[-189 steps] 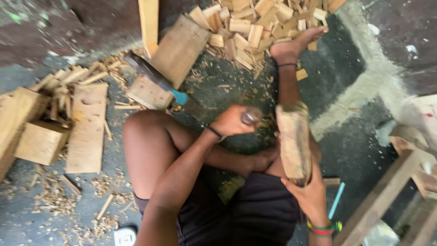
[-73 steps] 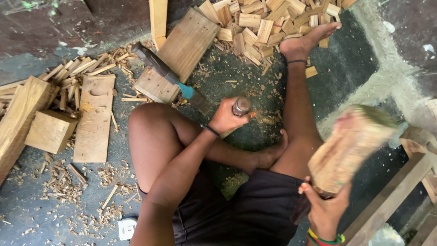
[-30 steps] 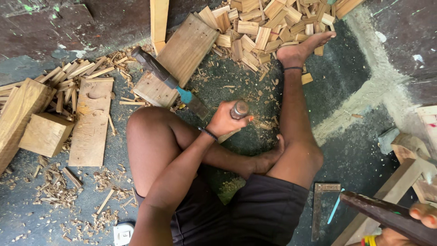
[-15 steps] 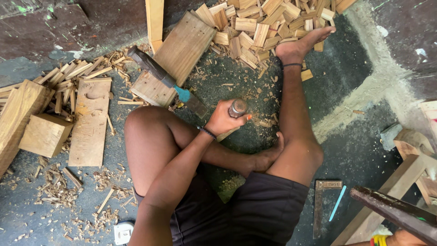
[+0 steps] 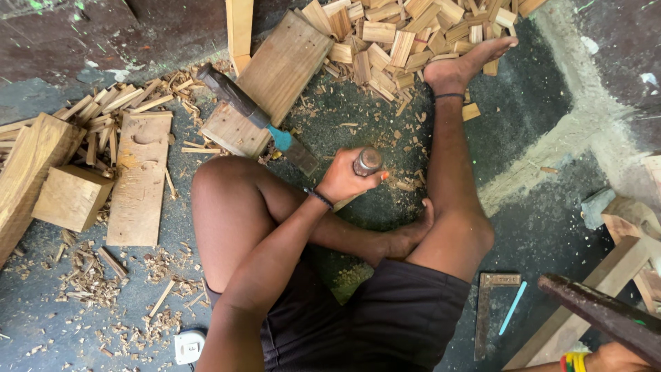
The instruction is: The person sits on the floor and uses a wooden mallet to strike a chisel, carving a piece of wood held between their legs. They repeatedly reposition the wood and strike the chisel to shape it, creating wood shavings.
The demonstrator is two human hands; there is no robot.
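I sit on the floor with my legs folded. My left hand [image 5: 342, 182] is closed around a chisel [image 5: 367, 162] with a metal-capped handle, held upright over the chip-strewn floor between my legs. Only part of my right hand [image 5: 611, 358] shows at the bottom right corner, with coloured bangles on the wrist. It grips a long dark tool handle [image 5: 606, 315] that slants up to the left. A hatchet [image 5: 260, 120] with a dark handle and a blue head lies on a board just beyond my left knee.
A heap of short wood offcuts [image 5: 406, 34] lies by my outstretched foot. A plank [image 5: 141, 176], a wood block [image 5: 71, 198] and thin sticks lie at left. A try square [image 5: 487, 310] and a blue pencil [image 5: 513, 308] lie at right, beside wooden frame pieces [image 5: 620, 262].
My right hand swung a wood block off to the right and out of view, then came back at the bottom right gripping the dark handle. My left hand stayed on the chisel.
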